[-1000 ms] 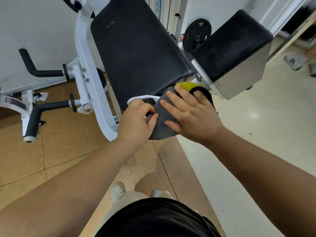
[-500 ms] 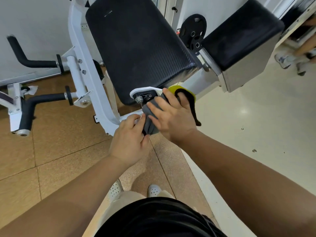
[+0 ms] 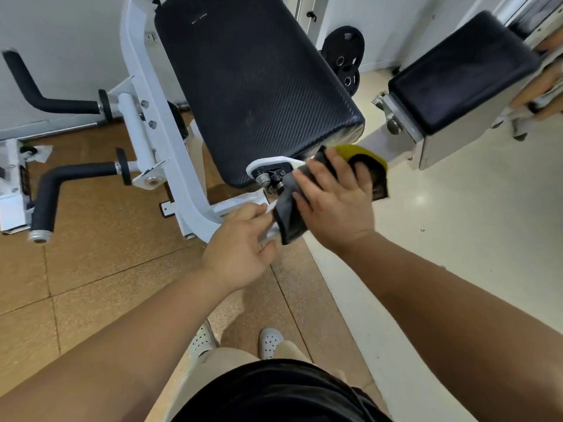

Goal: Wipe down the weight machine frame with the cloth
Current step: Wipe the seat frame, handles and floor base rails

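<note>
The white weight machine frame [image 3: 158, 138] curves down from the top left to the floor, carrying a large black back pad [image 3: 259, 83]. A dark grey cloth [image 3: 288, 220] lies over the frame's bracket just below the pad, next to its bolts [image 3: 263, 178]. My right hand [image 3: 335, 202] presses on the cloth with its fingers spread flat, over a yellow and black knob [image 3: 365, 155]. My left hand [image 3: 240, 248] sits just left of the cloth's lower edge, fingers loosely bent on the white frame tube, apart from the cloth.
A black seat pad [image 3: 457, 71] on a steel base stands at the right. Black foam handles [image 3: 61, 178] stick out at the left. Weight plates [image 3: 344, 53] hang behind the pad. Another person's legs [image 3: 545, 95] show at the far right edge. My white shoes [image 3: 234, 342] stand on the brown floor.
My left hand has let go of the cloth and dropped lower on the frame. My right hand keeps the cloth pressed on the bracket and has flattened out over it.
</note>
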